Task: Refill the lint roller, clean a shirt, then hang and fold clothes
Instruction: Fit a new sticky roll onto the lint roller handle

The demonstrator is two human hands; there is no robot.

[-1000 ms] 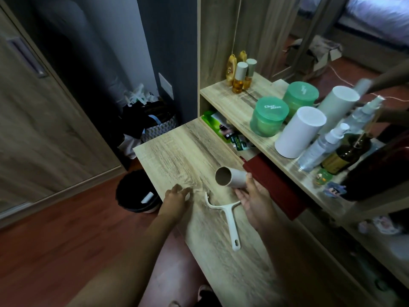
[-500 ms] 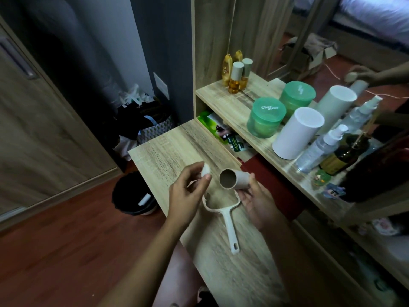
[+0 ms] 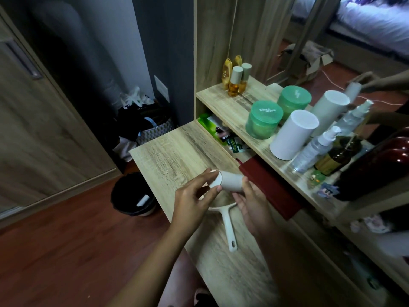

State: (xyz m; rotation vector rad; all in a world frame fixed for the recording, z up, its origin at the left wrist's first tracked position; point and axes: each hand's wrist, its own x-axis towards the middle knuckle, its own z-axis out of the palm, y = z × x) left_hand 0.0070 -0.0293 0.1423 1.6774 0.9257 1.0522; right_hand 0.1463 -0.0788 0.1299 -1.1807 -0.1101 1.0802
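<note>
Tube (image 3: pixel 231 184) held over table (image 3: pixel 177 151)
Left hand (image 3: pixel 192 199) pinches cap (image 3: pixel 215 181) at tube's left end; right hand (image 3: pixel 252 206) grips its right end; handle (image 3: pixel 229 229) lies flat beneath

The far half of the tabletop (image 3: pixel 172 149) lies bare, open to a reach from the left or from above. Nearer, a white handle (image 3: pixel 229 229) lies flat beneath the left hand (image 3: pixel 192 196) and right hand (image 3: pixel 252 202) (both grip the roll (image 3: pixel 228 181)). A red case (image 3: pixel 267 187) lines the right edge. The shelf (image 3: pixel 223 100) above is crowded with jars (image 3: pixel 263 119), a white canister (image 3: pixel 292 134) and spray bottles (image 3: pixel 314 149).
</note>
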